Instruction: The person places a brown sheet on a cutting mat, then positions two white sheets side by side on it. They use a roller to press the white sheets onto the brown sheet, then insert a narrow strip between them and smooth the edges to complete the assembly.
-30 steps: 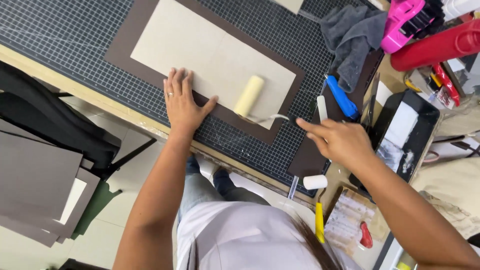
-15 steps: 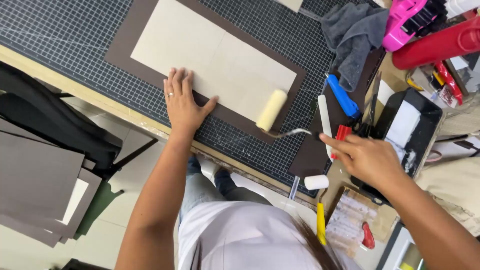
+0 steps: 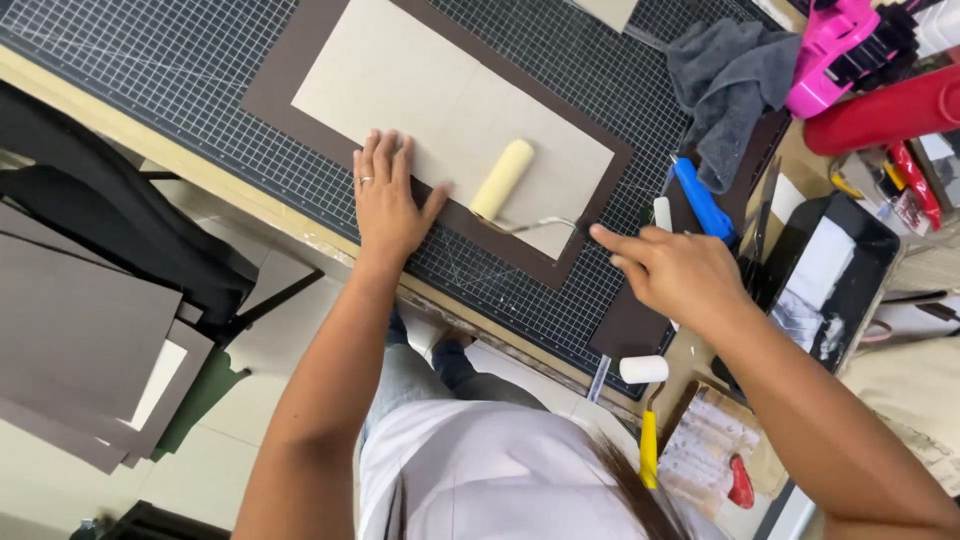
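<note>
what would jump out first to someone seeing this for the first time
The pale board lying on a dark brown sheet on the gridded cutting mat draws the eye, with a cream foam roller resting on it. The left hand presses flat on the board's near edge, while the right hand holds the roller's handle at the right. At top right sit a bright pink tool and a red cylinder.

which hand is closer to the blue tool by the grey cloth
Right. The right hand sits just below and beside the blue tool, almost touching it. The left hand lies flat on the brown and cream sheets, well across the mat.
</note>
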